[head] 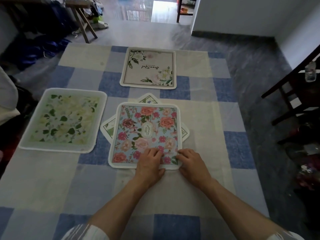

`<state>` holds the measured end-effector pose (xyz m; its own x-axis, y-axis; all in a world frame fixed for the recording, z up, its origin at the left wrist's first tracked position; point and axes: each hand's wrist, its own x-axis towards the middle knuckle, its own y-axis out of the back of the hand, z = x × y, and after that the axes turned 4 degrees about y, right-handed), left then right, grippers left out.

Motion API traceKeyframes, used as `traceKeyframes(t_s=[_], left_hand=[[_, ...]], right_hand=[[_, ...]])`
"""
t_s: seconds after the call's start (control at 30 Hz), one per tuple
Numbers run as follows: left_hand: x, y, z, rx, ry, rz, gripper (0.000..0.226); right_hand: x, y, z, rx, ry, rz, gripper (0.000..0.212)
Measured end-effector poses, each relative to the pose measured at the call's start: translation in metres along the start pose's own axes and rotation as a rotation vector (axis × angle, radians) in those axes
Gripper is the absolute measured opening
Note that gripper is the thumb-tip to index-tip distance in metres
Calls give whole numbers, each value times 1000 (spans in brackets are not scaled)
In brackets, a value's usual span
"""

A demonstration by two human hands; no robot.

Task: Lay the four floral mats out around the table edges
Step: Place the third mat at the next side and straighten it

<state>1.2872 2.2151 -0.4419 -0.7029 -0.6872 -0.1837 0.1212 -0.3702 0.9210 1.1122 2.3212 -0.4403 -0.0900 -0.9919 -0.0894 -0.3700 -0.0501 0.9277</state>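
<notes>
A blue mat with pink and red roses (pixel 143 129) lies in the middle of the checked tablecloth (pixel 52 179). It sits on top of a white-bordered mat (pixel 108 126) turned at an angle, of which only corners show. My left hand (pixel 149 166) and my right hand (pixel 192 164) both pinch the rose mat's near right edge. A green and yellow leaf mat (pixel 64 120) lies flat by the left side. A cream mat with corner flowers and script (pixel 149 68) lies at the far edge.
A dark wooden chair (pixel 294 94) with a plastic bottle (pixel 310 71) stands to the right of the table. A wooden stool (pixel 83 18) and piled clothes are on the floor at the far left. Dark bags lie on the floor at right.
</notes>
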Motion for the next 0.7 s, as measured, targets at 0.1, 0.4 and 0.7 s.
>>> traceKeyframes(t_s=[0.1, 0.4, 0.7], left_hand=[[2, -3, 3, 67, -98, -33, 49], [12, 9, 6, 143, -356, 8, 26], [5, 37, 11, 47, -319, 114, 15]], right_hand=[[-1, -1, 2, 15, 3, -21, 45], [5, 3, 1, 58, -3, 44, 42], [12, 25, 0, 68, 22, 186, 16]])
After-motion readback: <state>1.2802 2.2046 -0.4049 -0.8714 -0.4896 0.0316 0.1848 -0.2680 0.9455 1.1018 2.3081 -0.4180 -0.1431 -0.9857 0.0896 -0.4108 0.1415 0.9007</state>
